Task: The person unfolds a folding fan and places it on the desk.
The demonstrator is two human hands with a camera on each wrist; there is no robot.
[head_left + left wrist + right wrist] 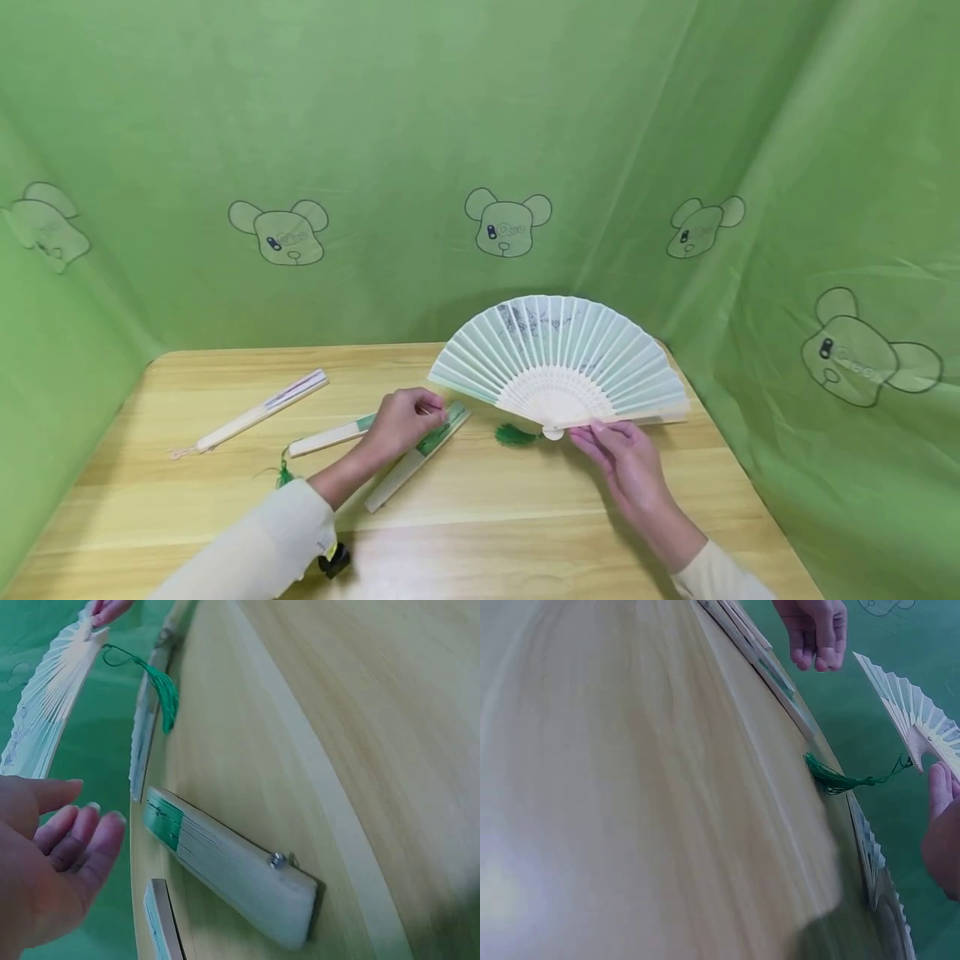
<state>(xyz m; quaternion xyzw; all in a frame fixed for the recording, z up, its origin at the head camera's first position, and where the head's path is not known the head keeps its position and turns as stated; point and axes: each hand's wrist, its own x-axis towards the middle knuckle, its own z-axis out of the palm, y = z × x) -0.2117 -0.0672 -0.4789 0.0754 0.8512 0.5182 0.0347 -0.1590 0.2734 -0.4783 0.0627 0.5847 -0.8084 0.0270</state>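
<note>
My right hand holds a spread pale green folding fan by its right outer rib, near the pivot, thumb against the rib. Dark floral print marks the leaf, and a green tassel hangs from the pivot. Off the fan's left edge, my left hand hovers with loosely bent fingers, nothing between them in either wrist view. Beneath it lies a folded fan with a dark green leaf end. Another folded fan with a green tassel lies partly hidden behind the left hand.
Farther left on the wooden table is a folded fan with a pinkish tassel. A pleated fan edge shows low at the tabletop beyond the held fan. Green cloth surrounds the table's back and sides.
</note>
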